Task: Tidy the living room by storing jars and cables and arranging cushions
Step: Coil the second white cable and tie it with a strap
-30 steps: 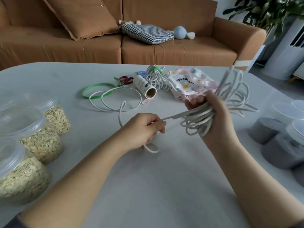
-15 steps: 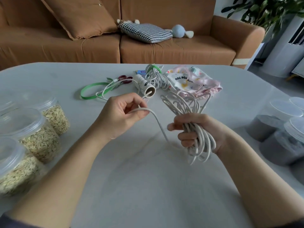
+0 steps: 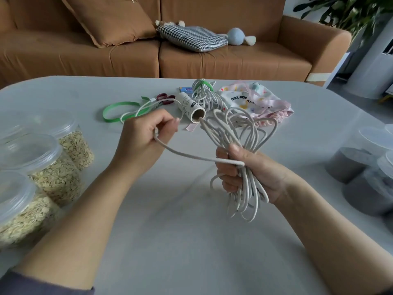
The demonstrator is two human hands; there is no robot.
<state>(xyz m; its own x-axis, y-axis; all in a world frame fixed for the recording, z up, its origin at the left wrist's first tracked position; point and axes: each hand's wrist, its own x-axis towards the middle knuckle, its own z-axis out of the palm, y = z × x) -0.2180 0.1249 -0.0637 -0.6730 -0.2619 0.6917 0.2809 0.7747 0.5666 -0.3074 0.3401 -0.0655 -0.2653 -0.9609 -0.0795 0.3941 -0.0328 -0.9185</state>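
My right hand (image 3: 253, 173) grips a bundle of white cable (image 3: 240, 135) folded into several loops, held upright over the grey table (image 3: 170, 241). A free strand runs from the bundle leftward to my left hand (image 3: 146, 139), which pinches it; the cable's tail trails back over the table behind that hand. A second coiled white cable (image 3: 204, 94), bound with a green tie, lies at the table's far side. Oat-filled jars (image 3: 49, 167) stand at the left, dark-filled jars (image 3: 361, 173) at the right. A brown cushion (image 3: 110, 18) and a checked cushion (image 3: 193, 38) lie on the sofa.
At the far side of the table lie a green ribbon (image 3: 119, 109), red-handled scissors (image 3: 164, 97), a paper roll (image 3: 192, 107) and a patterned drawstring bag (image 3: 255, 101). A blue soft toy (image 3: 237, 36) sits on the brown sofa (image 3: 234, 60).
My right hand has brought the bundle down from a raised, tilted hold to upright. My left hand has lifted off the table and pulled the free strand up and to the left.
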